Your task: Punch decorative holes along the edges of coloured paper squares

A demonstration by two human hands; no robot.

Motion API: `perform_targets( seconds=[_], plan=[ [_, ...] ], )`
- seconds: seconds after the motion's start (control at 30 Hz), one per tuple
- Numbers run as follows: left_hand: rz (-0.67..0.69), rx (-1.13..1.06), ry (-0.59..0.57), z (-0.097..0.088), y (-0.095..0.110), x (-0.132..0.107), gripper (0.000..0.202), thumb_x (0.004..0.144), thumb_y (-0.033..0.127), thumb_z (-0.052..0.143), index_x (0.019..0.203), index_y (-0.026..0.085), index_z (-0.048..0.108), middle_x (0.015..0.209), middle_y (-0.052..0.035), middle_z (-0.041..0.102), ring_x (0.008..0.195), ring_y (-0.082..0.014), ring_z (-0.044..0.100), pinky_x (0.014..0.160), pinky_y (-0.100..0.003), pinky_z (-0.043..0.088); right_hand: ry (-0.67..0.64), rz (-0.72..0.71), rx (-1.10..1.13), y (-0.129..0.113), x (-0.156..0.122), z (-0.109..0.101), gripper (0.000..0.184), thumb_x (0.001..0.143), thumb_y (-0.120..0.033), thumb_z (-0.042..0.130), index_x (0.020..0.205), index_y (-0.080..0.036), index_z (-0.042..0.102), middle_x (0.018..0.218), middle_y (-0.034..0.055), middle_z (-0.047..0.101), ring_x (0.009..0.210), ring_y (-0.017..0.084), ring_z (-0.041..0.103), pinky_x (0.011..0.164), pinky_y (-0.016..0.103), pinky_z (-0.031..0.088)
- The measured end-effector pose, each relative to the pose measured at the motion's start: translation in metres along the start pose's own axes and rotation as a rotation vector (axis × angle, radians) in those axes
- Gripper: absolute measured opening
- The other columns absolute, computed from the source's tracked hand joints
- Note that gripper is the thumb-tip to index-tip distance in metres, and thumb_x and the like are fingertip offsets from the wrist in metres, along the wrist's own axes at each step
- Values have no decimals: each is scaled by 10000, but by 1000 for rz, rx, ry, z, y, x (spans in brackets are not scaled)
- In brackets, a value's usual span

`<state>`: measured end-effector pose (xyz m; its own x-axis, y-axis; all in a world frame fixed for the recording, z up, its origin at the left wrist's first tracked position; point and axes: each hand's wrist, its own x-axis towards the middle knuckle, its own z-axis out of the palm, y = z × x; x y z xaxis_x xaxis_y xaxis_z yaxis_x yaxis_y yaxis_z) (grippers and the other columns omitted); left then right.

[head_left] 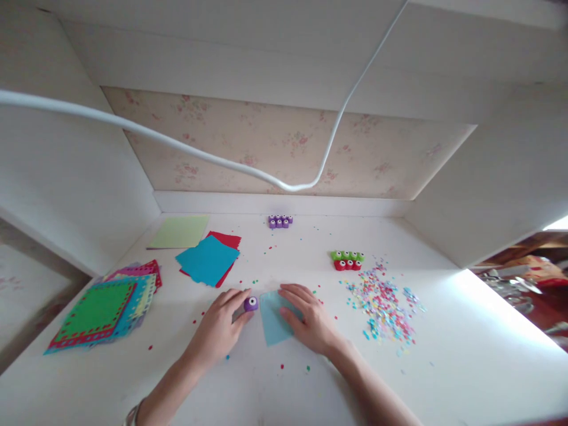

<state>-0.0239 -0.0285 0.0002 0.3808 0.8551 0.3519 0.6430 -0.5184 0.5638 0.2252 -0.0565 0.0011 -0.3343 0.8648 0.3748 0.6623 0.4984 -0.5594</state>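
A small purple craft punch (pixel 251 304) with a white button on top sits between the thumb and fingers of my left hand (pixel 220 322). Just to its right, a light blue square of paper (pixel 273 325) lies at a slight tilt, its left edge close to the punch. My right hand (pixel 313 319) grips the paper from the right side, fingers along the top and thumb over the middle. That hand hides the paper's right part. Whether the paper's edge enters the punch is too small to tell.
Punched sheets (pixel 95 310) are stacked at left, near blue paper (pixel 210 260) over red and a pale green stack (pixel 180 232). Purple punches (pixel 279 222) stand at the back, green and red punches (pixel 347 260) at right. Confetti (pixel 386 302) lies beside them. A white cable (pixel 248 168) hangs above.
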Motion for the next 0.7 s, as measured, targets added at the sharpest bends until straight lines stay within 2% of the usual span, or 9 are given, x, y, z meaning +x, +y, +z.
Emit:
perform_targets(
  seconds=[0.1, 0.17, 0.23, 0.33, 0.4, 0.47, 0.53, 0.6, 0.7],
  plan=[
    [61, -104, -34, 9, 17, 9, 478, 891, 217, 601, 1356, 281, 509, 1107, -57, 695, 978, -208, 671, 878, -363, 574, -20, -6, 142, -19, 3, -1, 394, 958, -266, 536, 1350, -221, 538, 1301, 113, 630, 1181, 204, 606, 987, 361, 518],
    [84, -155, -56, 14, 22, 14, 486, 898, 202, 587, 1366, 289, 492, 1101, -55, 697, 951, -200, 675, 858, -353, 582, -7, 24, 178, -28, 5, -3, 335, 960, -238, 530, 1292, -234, 576, 1239, 90, 664, 1121, 184, 639, 962, 332, 528],
    [86, -186, -79, 19, 23, 15, 478, 903, 206, 586, 1363, 298, 492, 1096, -52, 700, 936, -199, 676, 845, -352, 587, -16, 96, 166, -32, 7, -7, 267, 945, -230, 554, 1203, -237, 623, 1156, 69, 700, 1037, 178, 673, 916, 320, 543],
    [98, -204, -116, 23, 20, 14, 478, 900, 207, 603, 1352, 316, 493, 1092, -40, 707, 941, -200, 683, 840, -348, 592, -115, 208, 135, -35, 9, -14, 195, 907, -255, 609, 1092, -240, 670, 1014, 38, 740, 917, 181, 706, 851, 319, 559],
    [124, -200, -106, 24, 18, 12, 454, 906, 229, 608, 1339, 311, 499, 1113, -42, 706, 974, -204, 685, 847, -342, 593, -170, 264, 191, -32, 11, -19, 160, 901, -270, 609, 1036, -232, 688, 954, 30, 752, 886, 181, 717, 831, 315, 565],
    [136, -177, -68, 25, 15, 9, 405, 924, 272, 593, 1319, 289, 508, 1136, -58, 696, 993, -210, 684, 851, -347, 593, -162, 335, 303, -19, 15, -28, 168, 894, -297, 605, 1018, -219, 686, 949, 33, 759, 884, 183, 726, 810, 310, 576],
    [135, -139, -30, 26, 11, 7, 353, 945, 301, 561, 1293, 263, 520, 1128, -74, 691, 979, -216, 685, 848, -363, 592, -60, 459, 332, 8, 21, -45, 217, 869, -346, 612, 1028, -215, 679, 958, 35, 765, 866, 189, 732, 769, 309, 588],
    [136, -97, -15, 27, 7, 6, 312, 957, 307, 535, 1263, 246, 539, 1097, -78, 692, 966, -222, 685, 842, -380, 589, 166, 660, 82, 45, 30, -70, 263, 820, -401, 631, 1006, -228, 698, 926, 27, 774, 842, 200, 733, 743, 315, 583],
    [142, -53, -13, 30, 3, 7, 267, 960, 288, 521, 1216, 232, 574, 1085, -76, 695, 989, -232, 676, 856, -397, 579, 307, 837, -136, 103, 41, -116, 395, 835, -475, 568, 1073, -187, 698, 995, 103, 761, 885, 247, 719, 716, 342, 551]
  ],
)
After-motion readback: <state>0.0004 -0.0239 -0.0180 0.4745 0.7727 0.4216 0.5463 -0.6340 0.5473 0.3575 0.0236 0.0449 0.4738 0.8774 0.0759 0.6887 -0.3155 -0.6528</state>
